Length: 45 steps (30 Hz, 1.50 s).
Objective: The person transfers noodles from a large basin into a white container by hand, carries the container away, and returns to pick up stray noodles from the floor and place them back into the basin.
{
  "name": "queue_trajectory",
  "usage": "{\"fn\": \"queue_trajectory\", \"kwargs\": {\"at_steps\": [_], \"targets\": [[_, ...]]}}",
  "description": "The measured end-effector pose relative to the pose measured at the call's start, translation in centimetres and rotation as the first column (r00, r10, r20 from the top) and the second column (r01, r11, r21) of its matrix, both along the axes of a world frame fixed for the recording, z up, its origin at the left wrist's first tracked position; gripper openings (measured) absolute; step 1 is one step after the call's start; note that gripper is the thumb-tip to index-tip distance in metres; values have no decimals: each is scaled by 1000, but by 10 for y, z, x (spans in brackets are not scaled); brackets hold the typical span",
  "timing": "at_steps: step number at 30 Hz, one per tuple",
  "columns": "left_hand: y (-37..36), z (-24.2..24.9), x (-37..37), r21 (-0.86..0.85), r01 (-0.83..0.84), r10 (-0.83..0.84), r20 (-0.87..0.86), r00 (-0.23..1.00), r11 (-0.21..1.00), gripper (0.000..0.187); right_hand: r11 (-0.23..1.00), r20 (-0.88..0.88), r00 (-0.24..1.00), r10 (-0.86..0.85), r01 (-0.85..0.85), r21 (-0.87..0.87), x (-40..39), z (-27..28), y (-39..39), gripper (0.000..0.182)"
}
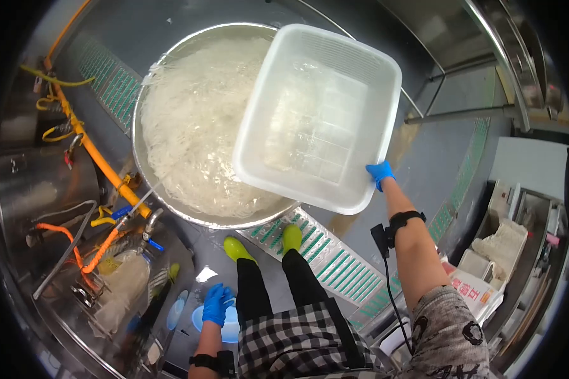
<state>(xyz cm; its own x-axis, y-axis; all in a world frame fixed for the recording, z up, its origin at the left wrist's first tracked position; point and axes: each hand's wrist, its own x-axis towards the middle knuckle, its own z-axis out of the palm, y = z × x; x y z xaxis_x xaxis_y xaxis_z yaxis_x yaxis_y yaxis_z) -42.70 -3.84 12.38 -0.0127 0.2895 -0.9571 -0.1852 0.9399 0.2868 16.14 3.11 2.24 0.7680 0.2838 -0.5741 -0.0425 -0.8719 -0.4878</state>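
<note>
1 large round steel vat (146, 88) full of white noodles (196, 126) in water serves as the landmark. Over its right rim hangs 1 translucent white plastic basket (319, 117), tilted, seemingly empty. The right hand (379, 172), in a blue glove, grips the basket's lower right corner, fingers closed on the rim. The left hand (215, 304), also blue-gloved, is below the vat, resting on 1 pale blue scoop (230, 326) with fingers curled over it. 2 yellow-green boots (238, 249) stand just below the vat's near rim on a green-slotted floor grate (335, 265). 1 orange hose (95, 155) runs along the vat's left side. 1 black wristband (399, 221) sits on the right forearm.
</note>
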Motion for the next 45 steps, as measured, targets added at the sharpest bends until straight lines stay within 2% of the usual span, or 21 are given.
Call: {"fn": "queue_trajectory", "kwargs": {"at_steps": [2, 4, 10, 12, 16, 18, 20, 22, 24, 26, 28, 29, 31, 32, 33, 34, 35, 37, 39, 41, 45], "targets": [[-7, -1, -5, -80, 116, -126, -131, 983, 990, 22, 989, -194, 981, 6, 22, 146, 2, -11, -11, 40], [-15, 3, -6, -98, 139, -154, -163, 975, 985, 23, 998, -158, 987, -30, 39, 57, 2, -18, -15, 42], [-15, 22, 4, -133, 204, -228, -202, 952, 970, 22, 929, -308, 951, 14, 102, 355, 2, -37, -44, 42], [-16, 21, 3, -113, 234, -252, -190, 949, 966, 21, 963, -101, 995, -19, 45, 265, -23, -4, -40, 41], [-18, 11, -1, -114, 280, -297, -178, 938, 953, 23, 954, 66, 998, 22, -41, 297, -56, 64, -45, 41], [-18, 3, -1, -94, 300, -312, -175, 934, 949, 25, 883, 70, 997, 16, -47, 467, -67, 114, -33, 37], [-16, -13, 0, -73, 347, -352, -82, 932, 935, 34, 869, 125, 988, 86, -136, 476, -67, 155, -17, 36], [4, -7, 65, -171, 211, -180, 180, 967, 962, 49, 846, 184, 969, 164, -234, 478, -70, 197, 0, 34], [11, -2, 138, -230, 170, -36, 495, 868, 958, 63, 848, 245, 923, 296, -372, 378, -82, 241, 14, 34], [11, 15, 203, -374, 36, 203, 580, 789, 927, 55, 858, 231, 926, 298, -366, 360, -100, 283, 15, 32], [-50, -51, 228, -344, -232, 378, 457, 805, 910, 46, 783, 267, 830, 490, -554, 284, -119, 310, 5, 35], [-63, -49, 228, -348, -230, 379, 458, 804, 909, 46, 784, 268, 829, 490, -554, 280, -131, 314, -3, 35], [-82, -44, 229, -372, -90, 276, 484, 830, 924, 43, 654, 620, 573, 536, -746, 124, -158, 321, -16, 38], [-89, -44, 220, -378, -81, 272, 485, 831, 922, 43, 693, 432, 641, 634, -719, 49, -181, 340, -14, 45], [-92, -48, 205, -471, -22, 347, 619, 705, 882, 42, 702, 360, 704, 612, -693, 162, -203, 340, -15, 48], [-90, -51, 199, -542, 58, 426, 718, 551, 838, 41, 660, 322, 686, 652, -723, 205, -224, 344, -13, 50], [-83, -48, 193, -546, 90, 427, 737, 523, 833, 41, 637, 315, 652, 690, -753, 164, -244, 354, -11, 50], [-71, -41, 189, -509, 102, 351, 713, 607, 855, 41, 625, 299, 630, 716, -770, 128, -257, 366, -23, 51], [-59, -36, 194, -466, 129, 255, 672, 695, 876, 41, 620, 310, 693, 651, -721, 308, -255, 369, -39, 49], [-56, -34, 201, -437, 160, 171, 624, 762, 885, 41, 639, 335, 711, 618, -703, 313, -233, 371, -53, 49], [-93, -56, 232, -468, 253, 116, 626, 771, 847, 40, 751, 346, 811, 473, -576, 323, -182, 369, -93, 44]]}}
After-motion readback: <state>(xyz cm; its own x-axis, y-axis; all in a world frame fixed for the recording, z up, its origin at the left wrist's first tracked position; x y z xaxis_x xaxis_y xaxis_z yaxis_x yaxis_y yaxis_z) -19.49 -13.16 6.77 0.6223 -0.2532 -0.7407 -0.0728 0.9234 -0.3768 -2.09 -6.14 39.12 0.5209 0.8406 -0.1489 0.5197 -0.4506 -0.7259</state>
